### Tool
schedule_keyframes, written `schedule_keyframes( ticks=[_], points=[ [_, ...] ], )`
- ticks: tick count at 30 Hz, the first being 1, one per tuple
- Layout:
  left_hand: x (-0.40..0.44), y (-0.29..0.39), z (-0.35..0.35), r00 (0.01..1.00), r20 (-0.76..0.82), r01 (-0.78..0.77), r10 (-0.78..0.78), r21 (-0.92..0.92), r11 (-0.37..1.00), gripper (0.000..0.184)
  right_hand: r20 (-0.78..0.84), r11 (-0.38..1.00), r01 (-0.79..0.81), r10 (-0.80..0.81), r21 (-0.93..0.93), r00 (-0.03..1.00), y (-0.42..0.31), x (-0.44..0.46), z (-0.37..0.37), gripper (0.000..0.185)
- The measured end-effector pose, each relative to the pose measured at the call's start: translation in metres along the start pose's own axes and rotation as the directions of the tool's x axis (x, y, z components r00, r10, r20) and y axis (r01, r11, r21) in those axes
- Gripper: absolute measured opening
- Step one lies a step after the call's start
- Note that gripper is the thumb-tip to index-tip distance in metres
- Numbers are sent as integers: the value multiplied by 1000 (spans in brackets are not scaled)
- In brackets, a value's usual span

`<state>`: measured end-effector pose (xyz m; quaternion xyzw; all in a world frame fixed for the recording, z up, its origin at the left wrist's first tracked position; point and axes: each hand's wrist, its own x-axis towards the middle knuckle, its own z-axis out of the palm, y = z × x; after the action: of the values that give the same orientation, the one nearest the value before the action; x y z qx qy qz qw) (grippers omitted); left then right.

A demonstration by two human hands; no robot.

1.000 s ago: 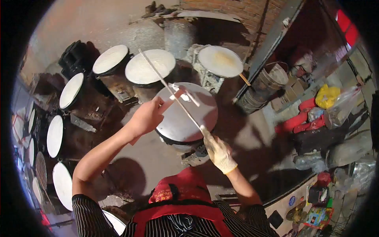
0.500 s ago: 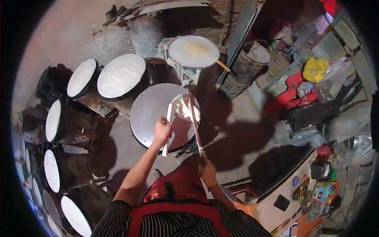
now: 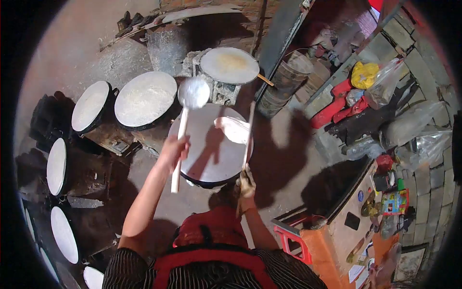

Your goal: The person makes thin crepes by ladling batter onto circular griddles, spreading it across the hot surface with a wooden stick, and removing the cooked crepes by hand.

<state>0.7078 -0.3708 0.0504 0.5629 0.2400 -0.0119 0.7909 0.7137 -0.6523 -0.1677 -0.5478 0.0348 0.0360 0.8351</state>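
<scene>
My left hand (image 3: 174,153) is closed around the pale handle of a ladle (image 3: 194,93), whose round bowl is raised over the far left edge of a round flat griddle (image 3: 197,168). White batter (image 3: 234,130) lies in a patch on the griddle's right part. My right hand (image 3: 246,185) grips a long thin wooden spreader (image 3: 250,130), which stretches along the griddle's right side and meets the batter's right edge. Shadows of my left arm and the ladle fall on the griddle.
Several round griddles with pale tops stand on the left, including one (image 3: 146,99). Behind is another griddle (image 3: 229,65) with a wooden handle beside it. A metal bucket (image 3: 284,86) stands at the back right. A cluttered table (image 3: 332,245) is at the near right.
The ladle has swung left and up, away from the batter. The spreader's handle end and my right hand have shifted slightly up. The view has moved a little.
</scene>
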Motion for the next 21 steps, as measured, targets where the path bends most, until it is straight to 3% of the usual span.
schedule_keyframes(
  ticks=[2, 4, 7, 8, 10, 12, 13, 15, 16, 17, 18, 19, 21],
  points=[
    [-14, -33, -27, 977, 38, 211, -211, 9, 977, 10, -151, 996, -34, 46, 81, 987, 40, -28, 6, 45],
    [-27, -37, -35, 944, 174, 310, -282, -165, 936, 10, -201, 996, -21, 39, 90, 979, 69, -29, 24, 45],
    [-50, 16, -28, 927, 369, 169, -69, -246, 954, 11, -201, 998, -28, 37, 47, 979, 84, 15, 58, 41],
    [-63, 45, -20, 909, 417, 100, 22, -269, 958, 14, -198, 993, -110, 118, 51, 973, 65, 23, 71, 39],
    [-83, 78, -3, 912, 363, -90, 193, -282, 955, 15, -217, 960, -261, 278, 103, 936, 21, 28, 92, 35],
    [-86, 73, -11, 933, 296, -115, 203, -287, 951, 16, -193, 902, -379, 417, 205, 888, 0, 25, 88, 24],
    [-87, 67, -15, 942, 263, -131, 210, -290, 948, 16, -225, 921, -340, 379, 192, 898, 0, 10, 85, 22],
    [-87, 25, -53, 989, 145, -9, 35, -173, 985, 18, -260, 953, -242, 283, 182, 923, -13, -41, 93, 24],
    [-92, -1, -72, 993, 118, 47, -28, -160, 986, 24, -160, 937, -91, 152, 336, 975, 12, -56, 87, 31],
    [-94, -31, -91, 980, 107, 190, -168, -249, 950, 25, -213, 958, -143, 198, 248, 957, 10, -63, 99, 34],
    [-103, -58, -100, 971, 44, 238, -236, -295, 925, 24, -271, 967, -198, 237, 162, 933, 7, -69, 114, 37],
    [-120, -72, -104, 963, -10, 255, -268, -281, 925, 23, -197, 996, 83, -87, -30, 977, 45, -51, 108, 35],
    [-142, -97, -115, 954, -28, 264, -298, -392, 881, 21, -264, 994, -81, 97, 69, 960, 28, -30, 141, 21]
  ],
)
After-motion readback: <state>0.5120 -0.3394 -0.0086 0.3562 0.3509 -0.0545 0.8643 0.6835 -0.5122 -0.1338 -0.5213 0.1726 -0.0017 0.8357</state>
